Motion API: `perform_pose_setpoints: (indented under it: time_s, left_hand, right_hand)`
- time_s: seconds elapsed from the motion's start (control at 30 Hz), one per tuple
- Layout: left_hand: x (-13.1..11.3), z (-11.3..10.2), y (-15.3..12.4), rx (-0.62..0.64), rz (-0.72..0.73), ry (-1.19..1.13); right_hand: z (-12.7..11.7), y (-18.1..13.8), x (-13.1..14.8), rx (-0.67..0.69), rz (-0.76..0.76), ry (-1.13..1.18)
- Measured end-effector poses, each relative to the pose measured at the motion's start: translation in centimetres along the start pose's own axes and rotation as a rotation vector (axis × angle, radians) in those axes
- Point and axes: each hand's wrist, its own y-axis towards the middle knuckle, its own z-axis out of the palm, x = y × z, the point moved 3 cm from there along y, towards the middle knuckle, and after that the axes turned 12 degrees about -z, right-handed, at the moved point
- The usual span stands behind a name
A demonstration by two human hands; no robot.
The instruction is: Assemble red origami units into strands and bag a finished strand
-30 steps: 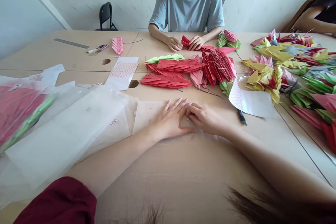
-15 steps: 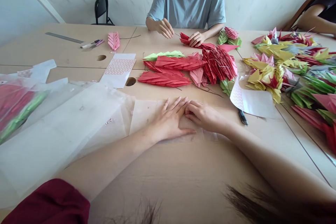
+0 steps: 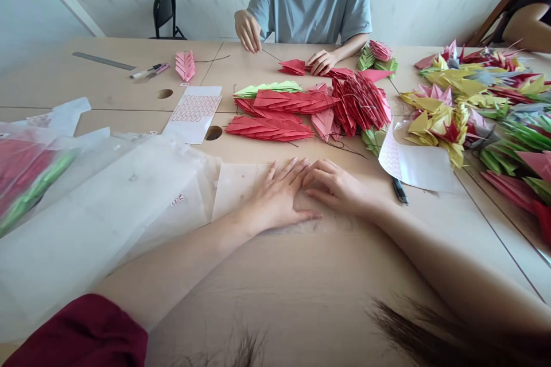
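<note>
My left hand (image 3: 279,195) lies flat with fingers spread, pressing on a translucent plastic bag (image 3: 235,183) on the table. Against its fingertips, my right hand (image 3: 333,186) rests on the same bag. The right fingers are curled, with thumb and index tips close together. Anything between them is too small or hidden to make out. Just beyond my hands lie folded red paper pieces (image 3: 269,129) with thin dark strings. A curled white sticker sheet (image 3: 417,166) lies to the right, over a black pen or cutter (image 3: 400,191).
More translucent bags (image 3: 107,200) cover the left side. A sheet of red-printed stickers (image 3: 193,112) lies near a round table hole (image 3: 213,133). Folded paper in several colours (image 3: 465,103) is heaped at right. Opposite, a person (image 3: 310,11) handles red folded paper; another person's arm (image 3: 529,28) shows far right.
My right thumb has moved out from the curled fingers, and a small red-marked spot beneath that hand is no longer visible. The co-worker's hand has risen leftward, drawing out a string.
</note>
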Motion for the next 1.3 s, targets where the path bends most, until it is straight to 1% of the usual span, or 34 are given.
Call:
perform_pose_setpoints:
  time_s: [0.13, 0.33, 0.5, 0.67, 0.93, 1.1, 1.2, 1.3]
  left_hand:
    - [-0.1, -0.2, 0.0, 0.002, -0.005, 0.009]
    - [-0.1, -0.1, -0.1, -0.012, 0.003, 0.017]
    - [-0.1, 0.0, -0.1, -0.02, 0.004, 0.02]
    - [-0.1, 0.0, -0.1, -0.027, 0.003, 0.024]
    - [-0.2, -0.1, -0.2, -0.032, 0.002, 0.047]
    - [-0.2, 0.0, -0.2, -0.027, 0.016, 0.051]
    - [-0.1, 0.2, -0.2, -0.047, 0.023, 0.05]
    - [0.0, 0.3, -0.1, -0.039, 0.012, 0.05]
  right_hand:
    - [0.9, 0.2, -0.3, 0.044, -0.016, -0.041]
    - [0.2, 0.0, -0.4, 0.008, -0.014, 0.019]
    - [0.6, 0.2, -0.7, 0.056, -0.019, -0.044]
    - [1.1, 0.0, -1.0, 0.068, -0.035, -0.093]
    - [0.5, -0.5, -0.8, 0.025, -0.079, -0.051]
    - [-0.3, -1.0, -0.6, -0.05, -0.089, 0.03]
    - [-0.2, -1.2, -0.6, -0.069, -0.126, -0.021]
    - [0.1, -1.2, -0.6, -0.064, -0.196, -0.115]
